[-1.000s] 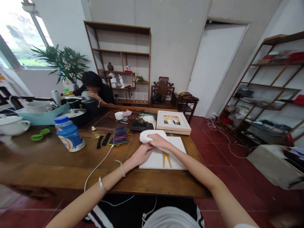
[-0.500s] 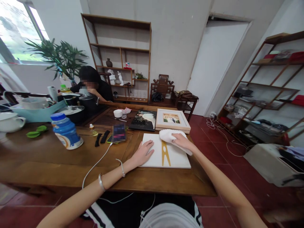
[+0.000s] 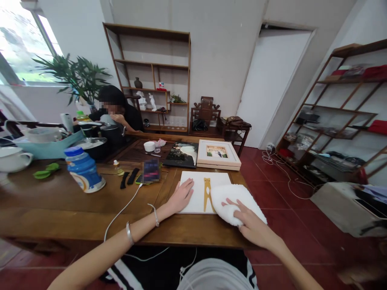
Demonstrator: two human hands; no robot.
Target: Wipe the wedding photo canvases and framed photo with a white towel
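Note:
A white canvas panel (image 3: pixel 193 203) lies flat on the wooden table, with a yellow long-legged animal figure (image 3: pixel 207 193) on it. My left hand (image 3: pixel 182 196) rests flat on the panel's left edge, fingers stretched out. In my right hand (image 3: pixel 246 219) is a fluffy white cloth (image 3: pixel 234 201), gripped by a bunched part. The cloth spreads over the panel's right side, covering part of the figure, and hangs past the panel's edge.
Behind the panel lie a framed picture (image 3: pixel 219 155) and a dark painting (image 3: pixel 182 154). Leftward are a phone (image 3: pixel 150 171) on a white cable, a small dropper bottle (image 3: pixel 118 168) and a blue bottle (image 3: pixel 84 169). A person (image 3: pixel 121 108) sits across the table.
My right hand has drawn the cloth from the panel's top edge down towards me and to the right. The figure's head now shows. My left hand stays on the panel.

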